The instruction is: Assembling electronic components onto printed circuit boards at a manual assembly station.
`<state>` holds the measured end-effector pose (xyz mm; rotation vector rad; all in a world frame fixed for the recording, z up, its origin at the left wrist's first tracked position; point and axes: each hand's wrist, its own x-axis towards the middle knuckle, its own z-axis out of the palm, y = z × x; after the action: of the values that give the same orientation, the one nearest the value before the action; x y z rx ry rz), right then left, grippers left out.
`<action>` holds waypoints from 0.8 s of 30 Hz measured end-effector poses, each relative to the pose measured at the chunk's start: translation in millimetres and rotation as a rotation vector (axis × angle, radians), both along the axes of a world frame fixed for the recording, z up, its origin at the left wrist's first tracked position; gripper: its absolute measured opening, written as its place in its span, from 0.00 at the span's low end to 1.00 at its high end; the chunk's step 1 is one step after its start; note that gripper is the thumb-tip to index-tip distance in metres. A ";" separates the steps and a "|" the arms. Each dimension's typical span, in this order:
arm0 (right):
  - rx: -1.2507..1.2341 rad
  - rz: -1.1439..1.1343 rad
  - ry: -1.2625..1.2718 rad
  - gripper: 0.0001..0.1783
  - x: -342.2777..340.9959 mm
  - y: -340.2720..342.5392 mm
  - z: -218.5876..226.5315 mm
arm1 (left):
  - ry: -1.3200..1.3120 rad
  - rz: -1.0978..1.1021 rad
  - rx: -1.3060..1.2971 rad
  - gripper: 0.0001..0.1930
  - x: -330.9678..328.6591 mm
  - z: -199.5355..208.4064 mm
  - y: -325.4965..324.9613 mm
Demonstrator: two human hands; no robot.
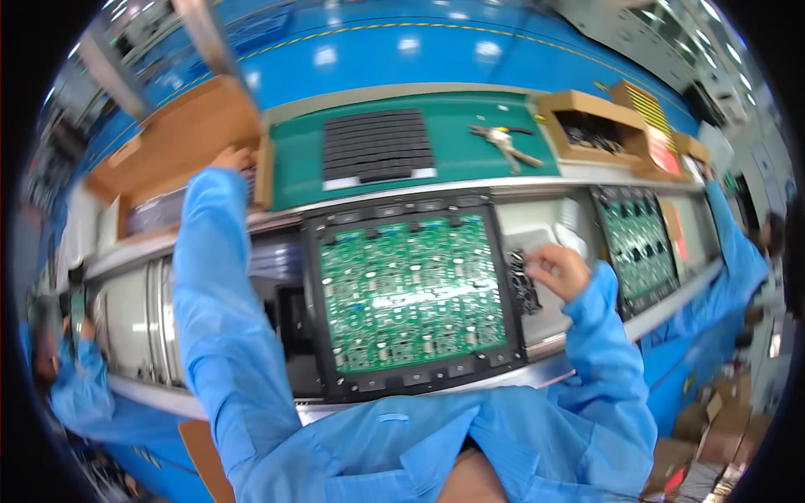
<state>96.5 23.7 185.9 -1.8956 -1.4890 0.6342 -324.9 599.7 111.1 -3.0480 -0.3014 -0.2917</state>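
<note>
From the worker's head view, a wide green circuit board, glossy and crowded with tiny pale components, sits in a stiff black frame on the line, right before the person's chest. Just right of it, small black parts lie in a jumbled strip over a smooth pale tray. Beyond, a flat green mat carries a ribbed dark block and metal pliers. At far left stands a matte brown cardboard box, its flap raised.

The left arm stretches forward, blue sleeve creased, and the left hand is at the box's inner right side. The right elbow is bent; the right hand hovers at the black parts, thumb and forefinger drawn close together, and I can't tell whether a part sits between them.

The left fingers are mostly lost to me, so I can't tell their grip. What's deeper in the box is hidden behind that sleeve, and another person's blue sleeve is blurred at the right rim.
</note>
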 end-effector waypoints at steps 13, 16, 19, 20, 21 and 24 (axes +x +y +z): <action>0.021 -0.116 -0.810 0.51 151.8 175.7 -41.9 | -0.898 0.548 -0.811 0.23 -20.4 49.2 -172.4; -0.053 -0.146 -0.694 0.46 186.0 168.4 -72.1 | -1.167 0.718 -1.131 0.20 -13.3 60.9 -219.4; -0.150 -0.287 -0.794 0.41 158.7 173.4 -58.3 | -1.724 0.655 -1.185 0.15 -21.1 24.9 -248.9; -0.194 -0.343 -0.843 0.39 148.2 175.5 -53.5 | -1.914 0.581 -1.214 0.17 -20.5 21.4 -258.6; -0.126 -0.324 -0.869 0.34 144.5 170.4 -51.9 | -1.931 0.598 -1.194 0.17 -25.5 22.5 -264.7; -0.159 -0.293 -0.902 0.29 134.0 164.9 -47.8 | -1.838 0.699 -1.840 0.15 -35.2 32.7 -278.0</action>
<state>230.5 188.6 138.1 -2.6365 -1.6184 -0.3122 -360.1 321.8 143.7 0.3439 0.7972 1.3546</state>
